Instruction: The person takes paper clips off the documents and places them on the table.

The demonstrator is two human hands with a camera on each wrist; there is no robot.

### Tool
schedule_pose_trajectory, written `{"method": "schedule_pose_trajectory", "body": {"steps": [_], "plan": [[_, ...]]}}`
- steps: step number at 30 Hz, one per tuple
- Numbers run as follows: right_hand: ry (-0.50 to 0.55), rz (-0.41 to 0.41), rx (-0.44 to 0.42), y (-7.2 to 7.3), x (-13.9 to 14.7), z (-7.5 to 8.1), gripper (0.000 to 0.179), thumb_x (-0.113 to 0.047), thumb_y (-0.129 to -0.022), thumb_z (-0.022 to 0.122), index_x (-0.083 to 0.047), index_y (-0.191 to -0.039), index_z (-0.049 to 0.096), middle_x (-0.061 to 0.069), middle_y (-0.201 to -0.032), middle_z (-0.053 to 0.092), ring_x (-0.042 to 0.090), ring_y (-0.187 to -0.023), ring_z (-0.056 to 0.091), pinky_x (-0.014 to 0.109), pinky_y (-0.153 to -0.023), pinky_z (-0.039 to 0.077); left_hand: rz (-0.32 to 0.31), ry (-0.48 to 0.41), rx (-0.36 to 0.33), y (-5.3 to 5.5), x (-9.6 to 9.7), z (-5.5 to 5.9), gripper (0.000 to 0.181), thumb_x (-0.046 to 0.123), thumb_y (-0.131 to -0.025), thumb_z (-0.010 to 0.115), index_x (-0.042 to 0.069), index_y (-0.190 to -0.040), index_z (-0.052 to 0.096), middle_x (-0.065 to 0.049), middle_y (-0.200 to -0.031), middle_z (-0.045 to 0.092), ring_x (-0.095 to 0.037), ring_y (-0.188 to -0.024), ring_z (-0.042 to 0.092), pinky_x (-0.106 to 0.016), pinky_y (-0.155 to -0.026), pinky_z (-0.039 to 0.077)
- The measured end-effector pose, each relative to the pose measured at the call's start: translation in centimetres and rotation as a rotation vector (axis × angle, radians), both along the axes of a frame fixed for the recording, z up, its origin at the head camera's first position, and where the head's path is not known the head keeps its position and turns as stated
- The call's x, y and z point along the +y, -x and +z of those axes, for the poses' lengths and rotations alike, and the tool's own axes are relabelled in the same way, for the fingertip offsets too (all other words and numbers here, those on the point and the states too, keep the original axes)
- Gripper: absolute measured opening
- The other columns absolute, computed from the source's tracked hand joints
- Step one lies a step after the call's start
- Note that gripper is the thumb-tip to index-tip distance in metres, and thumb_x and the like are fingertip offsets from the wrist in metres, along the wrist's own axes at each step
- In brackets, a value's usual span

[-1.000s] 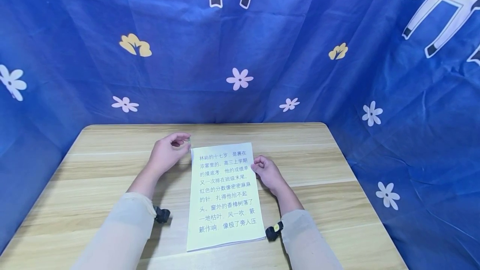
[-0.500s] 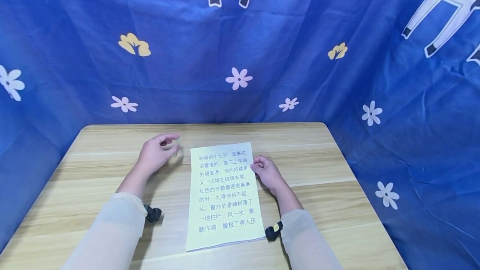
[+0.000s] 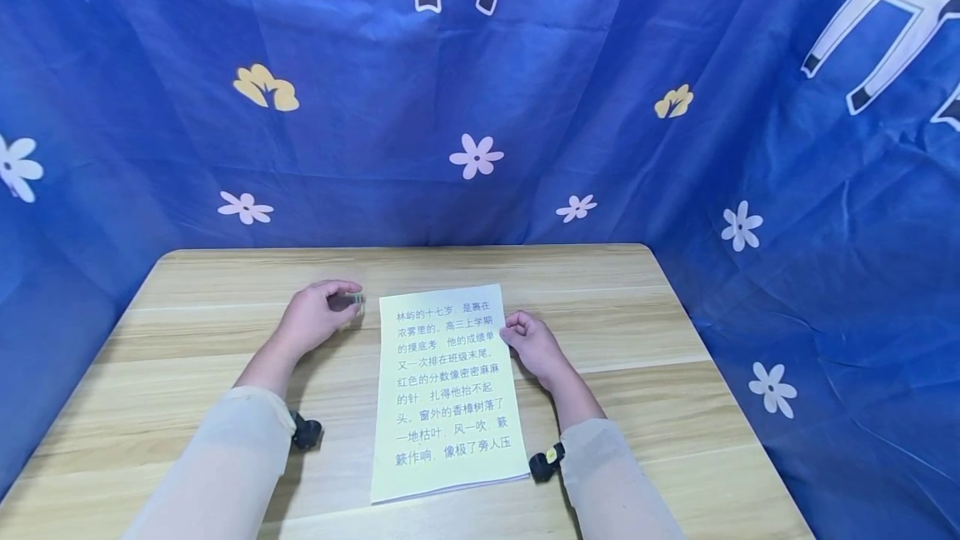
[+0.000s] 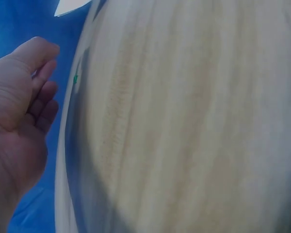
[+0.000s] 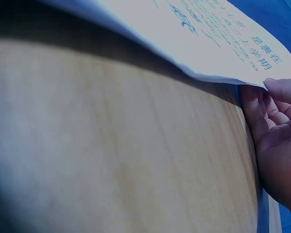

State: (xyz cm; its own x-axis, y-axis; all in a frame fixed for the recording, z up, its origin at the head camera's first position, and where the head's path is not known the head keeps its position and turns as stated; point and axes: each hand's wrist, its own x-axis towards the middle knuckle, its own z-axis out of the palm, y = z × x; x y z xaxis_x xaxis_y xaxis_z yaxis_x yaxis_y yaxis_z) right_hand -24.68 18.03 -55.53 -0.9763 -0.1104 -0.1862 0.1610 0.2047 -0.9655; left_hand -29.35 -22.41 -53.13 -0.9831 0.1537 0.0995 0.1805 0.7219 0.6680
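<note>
A yellowish stack of paper [image 3: 446,390] printed with Chinese text lies on the wooden table. My right hand [image 3: 534,344] pinches its right edge near the top; the right wrist view shows my thumb [image 5: 281,90] on top and that edge of the paper [image 5: 223,58] raised. Left of the paper's top corner, my left hand [image 3: 318,317] has its index finger and thumb apart around a small clear-and-green thing [image 3: 358,298]. In the left wrist view this small green thing [image 4: 76,79] shows against the table, with a gap to my fingertips.
The wooden table [image 3: 622,298] has rounded far corners. A blue cloth [image 3: 360,107] with printed flowers and animal legs hangs behind it and along its sides. A black wrist camera sits on each arm, the right one [image 3: 547,462] right beside the paper's lower right corner.
My left hand has moved left, away from the paper's top left corner with the small clear-and-green thing, then down toward the table. My right hand stays at the paper's right edge.
</note>
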Motion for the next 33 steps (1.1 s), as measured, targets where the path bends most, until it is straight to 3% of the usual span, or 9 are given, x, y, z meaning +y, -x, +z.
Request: {"method": "schedule_pose_trajectory", "body": {"steps": [18,33], "plan": [[0.002,0.002,-0.005,0.07,0.0,0.17,0.009,-0.008,-0.106,0.065,0.0,-0.11,0.066,-0.004,-0.087,0.07,0.012,-0.082,0.064,0.024,-0.077,0.055,-0.053,0.048,-0.052,0.26,0.26,-0.45,0.036,0.018,-0.099,0.074,0.007,-0.133,0.074,-0.024,-0.144,0.069,-0.049,-0.139,0.059,-0.065,-0.122,0.043],[0.007,-0.006,-0.004,0.12,-0.06,0.16,0.009,-0.008,-0.106,0.066,-0.001,-0.111,0.067,0.0,-0.09,0.072,0.011,-0.082,0.065,0.026,-0.078,0.054,-0.054,0.022,-0.103,0.78,0.12,-0.2,0.037,0.019,-0.099,0.076,0.004,-0.133,0.074,-0.027,-0.147,0.065,-0.05,-0.144,0.054,-0.065,-0.125,0.039]]}}
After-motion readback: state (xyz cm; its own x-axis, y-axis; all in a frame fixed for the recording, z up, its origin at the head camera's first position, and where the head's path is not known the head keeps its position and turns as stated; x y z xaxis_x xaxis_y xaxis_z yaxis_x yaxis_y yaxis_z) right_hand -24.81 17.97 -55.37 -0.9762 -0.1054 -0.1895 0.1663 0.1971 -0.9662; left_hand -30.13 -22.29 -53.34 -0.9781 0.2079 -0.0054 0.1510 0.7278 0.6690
